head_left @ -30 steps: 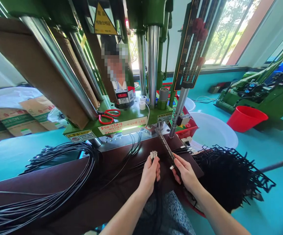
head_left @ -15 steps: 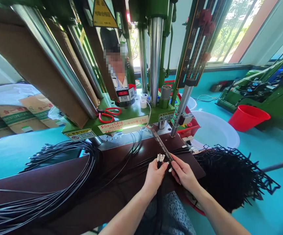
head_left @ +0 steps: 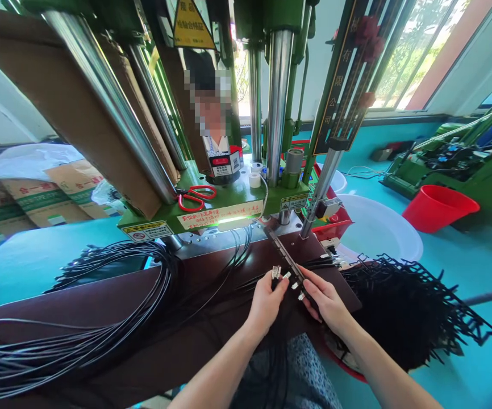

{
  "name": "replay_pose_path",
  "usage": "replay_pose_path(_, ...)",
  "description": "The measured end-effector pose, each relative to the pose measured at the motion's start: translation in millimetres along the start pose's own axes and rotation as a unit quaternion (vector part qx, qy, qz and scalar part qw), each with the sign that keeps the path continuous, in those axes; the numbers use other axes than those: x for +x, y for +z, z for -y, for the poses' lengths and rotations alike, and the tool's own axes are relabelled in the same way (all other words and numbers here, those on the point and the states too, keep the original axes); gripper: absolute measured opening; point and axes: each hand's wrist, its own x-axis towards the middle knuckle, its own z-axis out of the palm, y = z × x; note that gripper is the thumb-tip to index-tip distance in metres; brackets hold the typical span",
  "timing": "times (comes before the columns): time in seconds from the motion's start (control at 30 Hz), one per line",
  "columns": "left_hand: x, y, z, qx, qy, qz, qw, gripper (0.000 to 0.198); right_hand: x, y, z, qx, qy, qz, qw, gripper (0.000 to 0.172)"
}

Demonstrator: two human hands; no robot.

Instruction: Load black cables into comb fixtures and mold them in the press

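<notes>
My left hand point(head_left: 265, 301) is closed around several black cables, their silvery connector ends point(head_left: 275, 272) sticking up past the fingers. One pale connector tip point(head_left: 287, 276) pokes out beside my left thumb, close to a long, narrow metal bar point(head_left: 285, 253) with slots along it. My right hand point(head_left: 325, 298) grips the near end of this bar, which slants away toward the press. Two more connectors point(head_left: 301, 296) show at the bar's near end, by my right fingers; whether they are seated in it I cannot tell. The cables hang down over my lap.
A green press point(head_left: 229, 216) with steel columns stands ahead, red-handled scissors point(head_left: 197, 197) on its ledge. Coiled black cables point(head_left: 161, 284) lie on the brown tabletop point(head_left: 101, 295) at left. At right are a heap of black moulded pieces point(head_left: 399, 307), a white basin point(head_left: 382, 227) and a red bucket point(head_left: 440, 207).
My left hand has drawn slightly away from the bar, and a connector tip now shows beside its thumb. My right hand keeps its hold on the bar. The whole view has shifted a little.
</notes>
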Motion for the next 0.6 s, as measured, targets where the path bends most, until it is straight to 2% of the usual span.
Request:
replay_pose_path(0.17,1.2,2.5,3.1,0.013,0.004,-0.004,1.000,0.031,-0.6,0.2,2.0,-0.038,-0.002,0.015,0.999,0.060)
replay_pose_path(0.37,-0.5,-2.8,-3.6,0.012,-0.004,0.003,1.000,0.033,-0.8,3.3,-2.6,-0.141,-0.044,0.028,0.989,0.058)
replay_pose_path(0.6,-2.4,0.1,-1.7,0.008,0.008,-0.009,1.000,0.032,-0.6,4.6,-2.3,-0.135,-0.042,0.037,0.989,0.059)
